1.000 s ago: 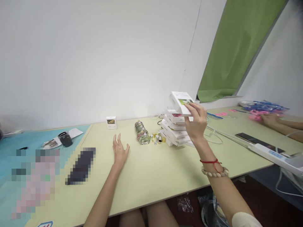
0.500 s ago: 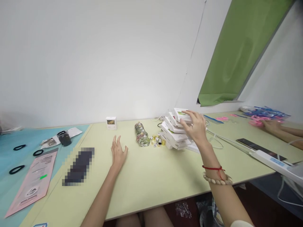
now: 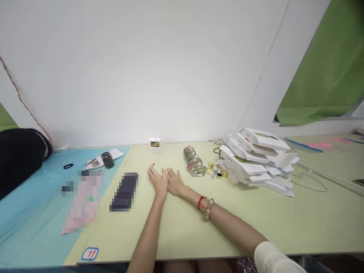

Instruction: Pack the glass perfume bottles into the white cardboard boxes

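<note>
Head view, and we start at the left, where a blue covering (image 3: 51,227) carries a dark-filled jar (image 3: 107,160) and, lower down, a pink shape (image 3: 83,203) blurred beyond reading. Next along, a dark oblong (image 3: 124,192) lies on the pale counter (image 3: 193,231), blurred too, so no calling its stiffness. Here's the small white box (image 3: 155,145), standing upright near the wall, beyond the left hand (image 3: 158,182) — it looks like light card, easily dented, best pinched gently across its two side faces. That left hand rests with fingers spread and nothing in it; the right hand (image 3: 174,183), close against its thumb side, is laid on the counter, fingers extended, equally unladen. On to the row of clear, glassy containers (image 3: 198,168), bunched beyond and to the right of the right hand: probably hard, slick, weightier than card and breakable, so a grip round the nearest one's body looks soundest. Right beside them, scattered small gold and silver pieces (image 3: 217,170) — light, liable to roll, fingertip stuff. Farther right comes the stack of white boxes (image 3: 256,167), crooked, flaps jutting: light, likely to slide on one another, so the topmost is best held by its side edges, kept level.
</note>
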### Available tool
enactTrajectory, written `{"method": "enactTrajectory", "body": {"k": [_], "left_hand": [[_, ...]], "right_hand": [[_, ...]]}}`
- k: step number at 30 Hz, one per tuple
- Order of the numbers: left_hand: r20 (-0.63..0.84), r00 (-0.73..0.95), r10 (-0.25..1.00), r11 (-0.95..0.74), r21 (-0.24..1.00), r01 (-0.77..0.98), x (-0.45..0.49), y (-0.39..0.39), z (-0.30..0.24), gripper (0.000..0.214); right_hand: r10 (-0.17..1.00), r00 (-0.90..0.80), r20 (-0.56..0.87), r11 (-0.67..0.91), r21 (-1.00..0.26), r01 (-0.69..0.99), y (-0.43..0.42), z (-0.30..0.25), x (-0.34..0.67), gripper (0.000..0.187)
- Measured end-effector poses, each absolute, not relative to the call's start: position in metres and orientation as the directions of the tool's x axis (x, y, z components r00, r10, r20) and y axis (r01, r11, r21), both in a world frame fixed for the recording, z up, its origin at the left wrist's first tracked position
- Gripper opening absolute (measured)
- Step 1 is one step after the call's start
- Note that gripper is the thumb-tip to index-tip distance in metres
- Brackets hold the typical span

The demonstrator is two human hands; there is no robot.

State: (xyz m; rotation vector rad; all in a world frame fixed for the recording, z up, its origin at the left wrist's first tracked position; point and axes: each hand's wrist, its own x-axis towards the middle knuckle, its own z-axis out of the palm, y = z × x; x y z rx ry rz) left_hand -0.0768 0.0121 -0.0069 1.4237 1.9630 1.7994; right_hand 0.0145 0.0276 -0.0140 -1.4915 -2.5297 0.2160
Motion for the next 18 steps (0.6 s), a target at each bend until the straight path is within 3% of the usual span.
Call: {"method": "enactTrajectory", "body": {"k": [5,9,12,18], "left_hand": [[0.351,-0.688,0.635,-0.158,0.931,0.329,-0.083,0.031,-0.013,0.031],[0.422,-0.693,0.585,-0.224,0.905,0.361,-0.088,0.045,-0.019,0.026],[0.473,-0.650,0.595,-0.235,0.875,0.423,-0.094,0.052,-0.022,0.023],[0.403,-0.644,0.650,-0.218,0.911,0.350,-0.103,0.061,-0.028,0.019]], "right_hand": [[0.956,-0.259,0.141,0.285,-0.220,0.933,0.077,-0.029,-0.031,0.065],[0.980,-0.125,0.156,0.167,-0.298,0.940,0.106,-0.024,-0.046,0.077],[0.982,-0.126,0.142,0.166,-0.327,0.930,0.113,-0.024,-0.048,0.075],[0.974,-0.110,0.198,0.178,-0.368,0.913,0.111,-0.024,-0.048,0.062]]}}
